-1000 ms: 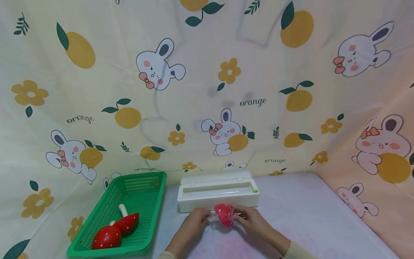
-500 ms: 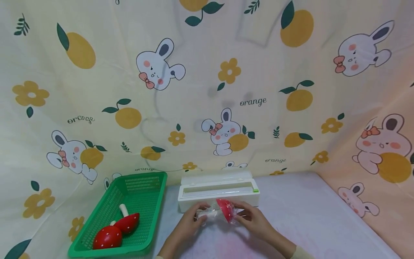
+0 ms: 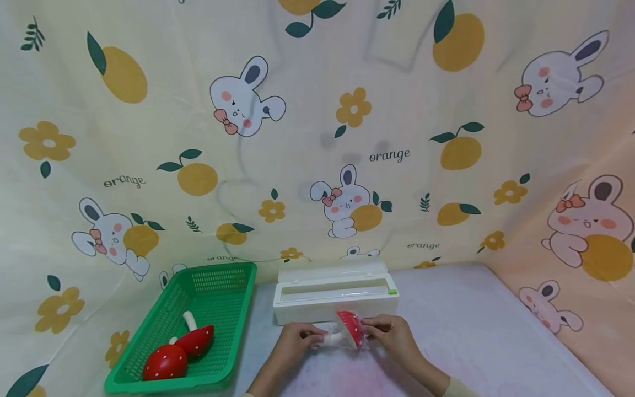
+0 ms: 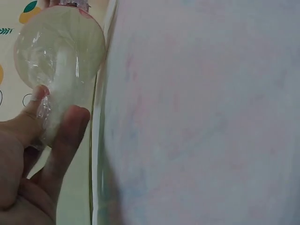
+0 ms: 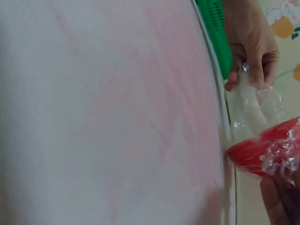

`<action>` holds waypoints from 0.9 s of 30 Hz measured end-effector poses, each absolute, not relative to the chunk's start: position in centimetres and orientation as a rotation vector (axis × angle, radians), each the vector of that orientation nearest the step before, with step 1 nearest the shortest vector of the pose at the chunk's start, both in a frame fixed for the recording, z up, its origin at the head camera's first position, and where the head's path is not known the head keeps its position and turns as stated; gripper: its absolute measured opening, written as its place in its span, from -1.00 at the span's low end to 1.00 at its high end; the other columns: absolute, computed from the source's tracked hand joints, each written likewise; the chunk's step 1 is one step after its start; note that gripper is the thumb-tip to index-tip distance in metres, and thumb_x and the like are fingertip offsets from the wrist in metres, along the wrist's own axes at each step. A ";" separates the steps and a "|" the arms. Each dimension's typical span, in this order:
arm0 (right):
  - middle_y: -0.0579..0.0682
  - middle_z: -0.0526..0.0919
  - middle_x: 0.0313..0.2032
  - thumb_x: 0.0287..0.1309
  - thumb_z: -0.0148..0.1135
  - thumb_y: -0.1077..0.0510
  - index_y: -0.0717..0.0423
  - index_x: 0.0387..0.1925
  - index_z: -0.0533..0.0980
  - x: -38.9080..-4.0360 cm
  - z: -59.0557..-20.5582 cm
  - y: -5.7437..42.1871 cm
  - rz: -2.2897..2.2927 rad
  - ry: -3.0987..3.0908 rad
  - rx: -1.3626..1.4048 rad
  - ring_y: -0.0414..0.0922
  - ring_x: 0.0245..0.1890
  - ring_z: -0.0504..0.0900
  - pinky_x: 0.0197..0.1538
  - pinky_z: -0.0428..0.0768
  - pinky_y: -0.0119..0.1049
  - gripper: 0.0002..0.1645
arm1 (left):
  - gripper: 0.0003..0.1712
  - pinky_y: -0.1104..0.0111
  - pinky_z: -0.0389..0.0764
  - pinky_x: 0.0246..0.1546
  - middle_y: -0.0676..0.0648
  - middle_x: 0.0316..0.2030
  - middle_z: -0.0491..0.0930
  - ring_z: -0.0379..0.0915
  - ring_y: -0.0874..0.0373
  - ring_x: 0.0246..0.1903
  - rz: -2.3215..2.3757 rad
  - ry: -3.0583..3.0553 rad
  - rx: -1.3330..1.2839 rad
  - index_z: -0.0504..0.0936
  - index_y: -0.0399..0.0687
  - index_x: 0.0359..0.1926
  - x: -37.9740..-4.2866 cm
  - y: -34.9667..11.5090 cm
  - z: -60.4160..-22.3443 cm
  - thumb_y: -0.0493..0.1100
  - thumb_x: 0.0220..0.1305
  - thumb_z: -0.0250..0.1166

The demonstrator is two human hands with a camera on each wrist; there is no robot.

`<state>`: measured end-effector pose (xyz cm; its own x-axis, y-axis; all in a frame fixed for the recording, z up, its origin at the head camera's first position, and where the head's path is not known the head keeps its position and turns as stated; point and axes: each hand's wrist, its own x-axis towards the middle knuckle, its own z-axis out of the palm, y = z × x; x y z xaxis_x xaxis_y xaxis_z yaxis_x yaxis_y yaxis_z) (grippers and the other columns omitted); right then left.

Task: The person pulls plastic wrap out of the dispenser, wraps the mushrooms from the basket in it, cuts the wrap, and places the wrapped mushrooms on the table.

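Observation:
A toy mushroom (image 3: 350, 327) with a white-dotted red cap and a white stem is held on its side between both hands, wrapped in clear plastic film. At the stem end, my left hand (image 3: 294, 343) pinches the stem and the film around it between thumb and fingers. My right hand (image 3: 394, 335) holds the gathered film at the top of the cap. In the left wrist view, the pale underside of the mushroom (image 4: 58, 47) shows through glossy film. Crumpled film covers the red cap (image 5: 253, 152) in the right wrist view, where the right hand is partly cut off.
Behind the hands stands a white cling film dispenser (image 3: 337, 310), lid raised, with a green slider (image 3: 392, 292) at its right end. To the left, a green basket (image 3: 238, 331) holds two unwrapped toy mushrooms (image 3: 165, 363). A printed cloth (image 3: 297, 138) hangs behind the table.
The left hand has shifted its hold from loose film to a pinch at the stem end. The mushroom has turned and moved slightly right, its stem now pointing left.

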<state>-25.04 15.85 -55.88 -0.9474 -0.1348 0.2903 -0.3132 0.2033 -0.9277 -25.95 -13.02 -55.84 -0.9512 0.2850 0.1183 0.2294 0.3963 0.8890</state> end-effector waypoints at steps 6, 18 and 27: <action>0.11 0.84 -0.17 0.32 0.49 0.23 0.23 -0.06 0.79 -25.3 -55.9 16.1 1.681 -2.391 0.456 -0.28 -0.23 0.77 -0.15 0.75 -0.40 -0.79 | -0.84 0.44 0.63 -0.41 -0.04 -0.19 0.80 0.58 0.25 -0.44 1.596 2.584 0.515 0.83 -0.17 -0.04 -25.7 -13.1 -55.7 -0.24 0.42 0.44; 0.21 0.75 0.05 0.26 0.52 0.31 0.30 0.18 0.65 -24.7 -55.5 17.0 1.727 -2.395 0.559 -0.10 -0.03 0.76 0.01 0.74 -0.36 -0.53 | -0.59 0.44 0.66 -0.27 -0.09 -0.04 0.72 0.64 0.23 -0.25 1.595 2.547 0.599 0.70 -0.05 0.18 -25.1 -13.6 -55.7 -0.26 0.34 0.52; 0.16 0.83 -0.27 0.19 0.53 0.37 0.31 -0.19 0.78 -24.6 -55.0 16.7 1.803 -2.351 0.386 -0.22 -0.41 0.74 -0.30 0.75 -0.33 -0.86 | -0.95 0.48 0.64 -0.33 0.09 -0.37 0.78 0.62 0.32 -0.37 1.708 2.614 0.546 0.82 -0.06 -0.19 -25.1 -12.8 -55.6 -0.22 0.35 0.50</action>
